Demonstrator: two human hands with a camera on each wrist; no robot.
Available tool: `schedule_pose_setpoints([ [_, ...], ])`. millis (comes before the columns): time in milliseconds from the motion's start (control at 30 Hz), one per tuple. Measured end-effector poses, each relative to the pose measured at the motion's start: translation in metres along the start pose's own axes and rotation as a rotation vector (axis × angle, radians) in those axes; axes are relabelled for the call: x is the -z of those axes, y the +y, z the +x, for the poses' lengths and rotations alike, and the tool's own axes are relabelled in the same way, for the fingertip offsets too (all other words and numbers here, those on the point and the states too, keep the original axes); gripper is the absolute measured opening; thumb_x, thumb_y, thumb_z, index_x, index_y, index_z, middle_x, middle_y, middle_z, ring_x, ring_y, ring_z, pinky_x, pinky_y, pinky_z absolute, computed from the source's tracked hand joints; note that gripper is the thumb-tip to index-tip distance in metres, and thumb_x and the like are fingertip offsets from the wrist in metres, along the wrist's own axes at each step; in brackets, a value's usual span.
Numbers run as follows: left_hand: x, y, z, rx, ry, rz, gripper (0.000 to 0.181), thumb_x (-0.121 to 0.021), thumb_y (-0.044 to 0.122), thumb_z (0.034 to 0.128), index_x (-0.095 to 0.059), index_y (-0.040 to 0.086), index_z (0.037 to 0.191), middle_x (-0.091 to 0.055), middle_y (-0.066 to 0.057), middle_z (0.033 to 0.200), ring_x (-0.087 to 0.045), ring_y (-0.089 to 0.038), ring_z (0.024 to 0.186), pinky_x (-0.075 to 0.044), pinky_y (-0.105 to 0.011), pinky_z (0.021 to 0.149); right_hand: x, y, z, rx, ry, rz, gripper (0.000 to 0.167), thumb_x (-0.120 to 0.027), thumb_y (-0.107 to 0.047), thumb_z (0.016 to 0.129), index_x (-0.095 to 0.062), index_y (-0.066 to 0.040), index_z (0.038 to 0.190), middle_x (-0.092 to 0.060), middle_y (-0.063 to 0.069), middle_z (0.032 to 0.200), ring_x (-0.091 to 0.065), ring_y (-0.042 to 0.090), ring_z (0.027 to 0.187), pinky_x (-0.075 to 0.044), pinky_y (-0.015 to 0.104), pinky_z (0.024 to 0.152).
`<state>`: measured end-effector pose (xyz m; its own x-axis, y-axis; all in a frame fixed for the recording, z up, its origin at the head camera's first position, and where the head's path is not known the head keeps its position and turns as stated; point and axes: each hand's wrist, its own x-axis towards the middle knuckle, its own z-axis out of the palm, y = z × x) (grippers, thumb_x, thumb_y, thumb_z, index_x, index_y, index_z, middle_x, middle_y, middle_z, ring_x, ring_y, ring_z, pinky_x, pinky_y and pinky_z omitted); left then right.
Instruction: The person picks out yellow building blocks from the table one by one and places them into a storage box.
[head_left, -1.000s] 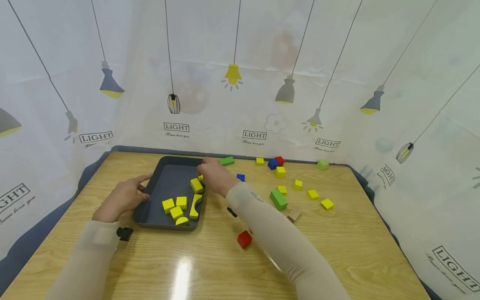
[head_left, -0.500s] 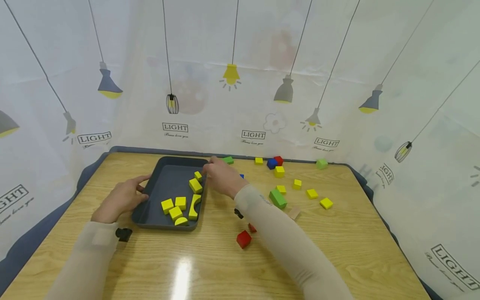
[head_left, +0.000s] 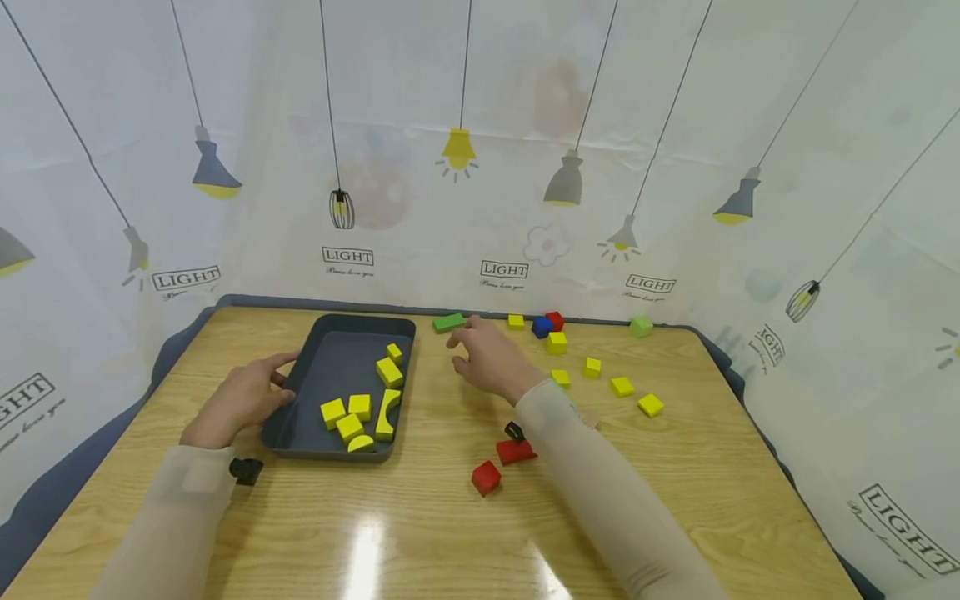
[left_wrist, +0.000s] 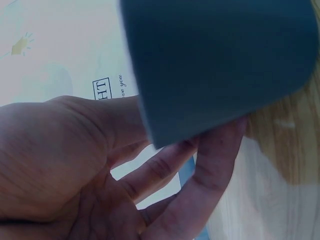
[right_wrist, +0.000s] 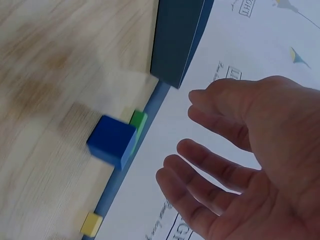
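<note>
Head view: a dark grey tray (head_left: pixel 330 358) holding smooth yellow blocks (head_left: pixel 360 406) sits left, between the left hand (head_left: pixel 242 398) at its rim and the right hand (head_left: pixel 491 358), whose fingers spread apart. Left wrist view: thumb tip hidden; whether it clamps cannot be told. Right wrist view: tray cut off.

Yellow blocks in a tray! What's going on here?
A person's left hand touches the left side of a gray tray, which has seven yellow blocks in it. The right hand hovers over the table, holding nothing. More blocks, including yellow, red, green and blue ones, lie on the table outside the tray.
</note>
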<state>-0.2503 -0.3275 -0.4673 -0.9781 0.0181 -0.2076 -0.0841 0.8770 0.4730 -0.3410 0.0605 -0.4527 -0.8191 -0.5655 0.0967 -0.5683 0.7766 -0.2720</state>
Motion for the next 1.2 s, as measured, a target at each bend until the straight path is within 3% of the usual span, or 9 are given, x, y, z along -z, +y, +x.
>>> schedule_pose_setpoints([
  [100, 0.0, -0.001, 0.0, 0.004, -0.003, -0.004, 0.082, -0.072, 0.007, 0.1089, -0.033, -0.001, 0.18, -0.067, -0.043, 0.152, -0.076, -0.051, 0.124, -0.064, -0.065, 0.103, 0.006, 0.012, -0.011, -0.036, 0.011, 0.024, 0.033, -0.082, -0.019, 0.111, -0.081, -0.007, 0.141, -0.071, 0.016, 0.144, -0.069, 0.032, 0.118, -0.064, 0.046, 0.111],
  [300, 0.0, 0.0, -0.002, -0.01, 0.016, 0.002, 0.081, -0.073, 0.006, 0.1082, -0.035, -0.002, 0.179, -0.07, -0.042, 0.147, -0.078, -0.047, 0.116, -0.065, -0.061, 0.099, 0.013, 0.041, -0.033, -0.067, 0.05, 0.044, 0.035, -0.081, -0.022, 0.111, -0.08, -0.005, 0.141, -0.072, 0.02, 0.146, -0.069, 0.039, 0.131, -0.06, 0.054, 0.119],
  [567, 0.0, 0.003, -0.003, -0.008, 0.021, 0.004, 0.081, -0.074, 0.007, 0.1085, -0.036, -0.002, 0.179, -0.07, -0.042, 0.147, -0.078, -0.047, 0.115, -0.065, -0.062, 0.099, 0.021, 0.079, -0.068, -0.205, 0.089, 0.045, 0.043, -0.081, -0.029, 0.111, -0.077, -0.007, 0.147, -0.069, 0.022, 0.149, -0.069, 0.041, 0.129, -0.062, 0.059, 0.114],
  [800, 0.0, 0.003, -0.004, -0.009, 0.021, 0.004, 0.081, -0.074, 0.007, 0.1087, -0.035, -0.002, 0.179, -0.069, -0.043, 0.147, -0.079, -0.045, 0.112, -0.066, -0.058, 0.096, 0.024, 0.12, -0.101, -0.333, 0.09, 0.052, 0.05, -0.076, -0.031, 0.114, -0.071, -0.004, 0.156, -0.062, 0.028, 0.158, -0.062, 0.049, 0.141, -0.058, 0.066, 0.118],
  [967, 0.0, 0.003, -0.003, 0.003, 0.014, -0.001, 0.081, -0.073, 0.007, 0.109, -0.034, -0.001, 0.18, -0.069, -0.043, 0.149, -0.077, -0.044, 0.113, -0.065, -0.057, 0.096, 0.025, 0.149, -0.125, -0.382, 0.1, 0.039, 0.053, -0.077, -0.03, 0.113, -0.069, -0.002, 0.157, -0.063, 0.032, 0.156, -0.063, 0.054, 0.139, -0.057, 0.071, 0.115],
  [1200, 0.0, 0.003, -0.002, 0.005, 0.016, 0.003, 0.081, -0.074, 0.007, 0.1087, -0.036, -0.002, 0.179, -0.07, -0.042, 0.147, -0.077, -0.046, 0.115, -0.064, -0.061, 0.099, 0.032, 0.18, -0.154, -0.449, 0.019, -0.015, 0.067, -0.081, -0.035, 0.108, -0.064, 0.002, 0.161, -0.06, 0.039, 0.157, -0.057, 0.063, 0.143, -0.051, 0.078, 0.119],
])
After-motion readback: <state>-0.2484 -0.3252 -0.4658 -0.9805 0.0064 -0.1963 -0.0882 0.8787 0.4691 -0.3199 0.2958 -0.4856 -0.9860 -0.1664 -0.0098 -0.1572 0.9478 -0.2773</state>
